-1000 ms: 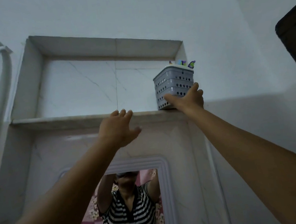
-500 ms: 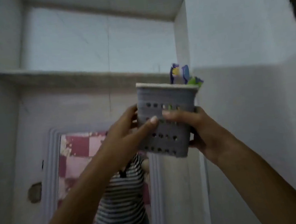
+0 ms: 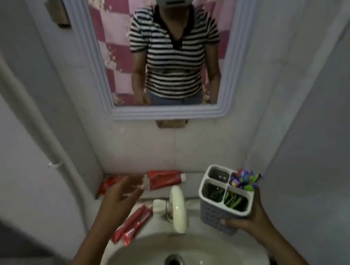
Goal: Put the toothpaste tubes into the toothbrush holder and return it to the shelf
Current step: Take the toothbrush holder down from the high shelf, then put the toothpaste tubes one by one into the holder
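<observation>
Right hand (image 3: 251, 217) wraps the lower wall of the grey toothbrush holder (image 3: 223, 208) from below and behind, holding it upright over the sink rim (image 3: 204, 238). Four compartments: far-right one holds colourful toothbrushes (image 3: 245, 179), the two nearest hold something green, blurred; far-left looks empty. Left hand (image 3: 122, 195) open, fingers spread, holding nothing, above the ledge just short of the red toothpaste tubes (image 3: 164, 178) lying against the wall; its fingertips overlap one tube in view, contact cannot be told. Two more red tubes (image 3: 134, 224) lie on the sink edge left of the white tap (image 3: 179, 209). Judgement: pick one tube at a time, pinch near the cap, slot it into the empty compartment, keep holder level.
</observation>
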The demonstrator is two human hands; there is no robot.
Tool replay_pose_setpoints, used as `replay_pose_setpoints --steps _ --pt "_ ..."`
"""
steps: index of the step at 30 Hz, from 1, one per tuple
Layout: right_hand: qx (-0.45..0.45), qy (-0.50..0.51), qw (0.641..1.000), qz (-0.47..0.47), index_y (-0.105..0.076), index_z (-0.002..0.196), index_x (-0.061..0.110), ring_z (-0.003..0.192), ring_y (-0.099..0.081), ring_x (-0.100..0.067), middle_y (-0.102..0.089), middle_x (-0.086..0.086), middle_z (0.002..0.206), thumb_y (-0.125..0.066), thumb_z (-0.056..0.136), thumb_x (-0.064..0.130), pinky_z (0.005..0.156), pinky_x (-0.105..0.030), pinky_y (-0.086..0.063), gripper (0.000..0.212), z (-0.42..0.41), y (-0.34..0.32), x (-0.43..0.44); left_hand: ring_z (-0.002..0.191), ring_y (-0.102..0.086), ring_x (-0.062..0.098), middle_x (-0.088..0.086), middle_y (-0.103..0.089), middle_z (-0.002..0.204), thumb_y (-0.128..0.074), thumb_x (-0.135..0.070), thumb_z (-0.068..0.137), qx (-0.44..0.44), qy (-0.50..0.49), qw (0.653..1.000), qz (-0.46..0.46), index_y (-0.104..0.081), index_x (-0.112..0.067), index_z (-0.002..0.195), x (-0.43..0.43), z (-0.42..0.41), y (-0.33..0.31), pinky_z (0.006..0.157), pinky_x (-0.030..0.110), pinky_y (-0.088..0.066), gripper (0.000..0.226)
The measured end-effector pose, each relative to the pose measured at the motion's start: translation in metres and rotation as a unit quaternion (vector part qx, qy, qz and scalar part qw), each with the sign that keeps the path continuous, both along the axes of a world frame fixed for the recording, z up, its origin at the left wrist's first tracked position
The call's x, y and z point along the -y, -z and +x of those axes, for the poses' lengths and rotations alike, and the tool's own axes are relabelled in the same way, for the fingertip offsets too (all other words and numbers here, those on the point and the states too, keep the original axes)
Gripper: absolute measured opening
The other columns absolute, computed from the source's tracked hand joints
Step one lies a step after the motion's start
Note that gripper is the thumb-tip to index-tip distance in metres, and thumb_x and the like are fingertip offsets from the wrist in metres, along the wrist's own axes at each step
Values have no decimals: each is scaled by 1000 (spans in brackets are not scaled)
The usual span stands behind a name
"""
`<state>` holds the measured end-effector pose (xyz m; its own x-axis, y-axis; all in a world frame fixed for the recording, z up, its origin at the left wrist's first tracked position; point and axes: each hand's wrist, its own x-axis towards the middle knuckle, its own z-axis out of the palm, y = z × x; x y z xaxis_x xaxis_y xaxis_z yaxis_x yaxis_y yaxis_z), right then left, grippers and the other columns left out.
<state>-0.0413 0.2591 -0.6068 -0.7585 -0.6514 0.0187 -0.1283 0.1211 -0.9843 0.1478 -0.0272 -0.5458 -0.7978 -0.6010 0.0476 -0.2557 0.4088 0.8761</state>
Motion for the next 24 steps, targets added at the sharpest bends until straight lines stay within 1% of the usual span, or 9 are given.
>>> replay_pose_setpoints --steps 3,7,10,12,14,16,18,21,24 --pt "43 -24 998 38 -20 135 -3 97 -62 9 -56 -4 119 -89 41 -11 77 -9 -53 117 1 40 -5 82 -67 3 -6 -71 100 -66 -14 86 88 -59 994 -7 -65 -30 100 15 17 48 84 40 -56 21" --pt "64 -27 993 97 -24 137 6 101 -59 12 -62 11 117 -96 35 33 81 -7 -51 128 -9 65 -5 84 -64 1 -7 -71 105 -63 -18 87 157 -56 985 -41 -67 -25 107 25 3 86 77 27 -54 21" --pt "42 -68 986 148 -35 124 35 95 -53 25 -63 15 105 -91 47 37 90 -9 -49 95 -19 68 -2 85 -64 3 -10 -71 106 -62 -22 87 174 -22 975 -136 -66 -29 110 30 -31 102 76 28 -55 25" --pt "37 -89 980 173 -32 115 44 93 -50 29 -58 17 106 -84 42 50 84 0 -45 90 -27 70 2 90 -66 13 -3 -72 106 -62 -18 87 168 13 962 -214 -67 -23 109 34 -60 109 73 28 -52 24" --pt "15 -85 980 177 -29 130 29 107 -47 25 -57 27 120 -89 47 45 88 2 -41 104 -37 80 3 89 -67 24 5 -73 102 -60 -14 85 162 69 936 -306 -69 -19 105 42 -94 113 68 31 -49 23" --pt "1 -98 977 188 -28 137 16 121 -45 13 -48 39 128 -92 50 32 100 -8 -40 109 -44 88 1 89 -65 26 4 -72 103 -52 -23 84 214 127 890 -381 -66 -27 108 51 -127 115 67 33 -49 28" --pt "3 -111 976 186 -29 137 19 125 -46 6 -48 38 130 -91 49 42 104 -15 -40 111 -49 90 -1 98 -63 27 4 -68 113 -53 -35 83 276 172 845 -424 -59 -28 117 61 -152 120 74 36 -49 35" --pt "28 -113 975 187 -26 139 16 126 -45 5 -47 39 131 -89 49 47 102 -9 -39 114 -51 87 1 108 -60 32 10 -62 122 -66 -38 76 300 237 806 -452 -56 -18 124 70 -168 125 83 42 -49 53" --pt "32 -111 978 175 -28 138 22 127 -45 3 -48 38 130 -88 50 46 102 -10 -40 109 -50 86 3 81 -67 30 11 -70 97 -75 -28 57 286 260 754 -531 -67 -13 108 74 -171 131 62 36 -53 53"
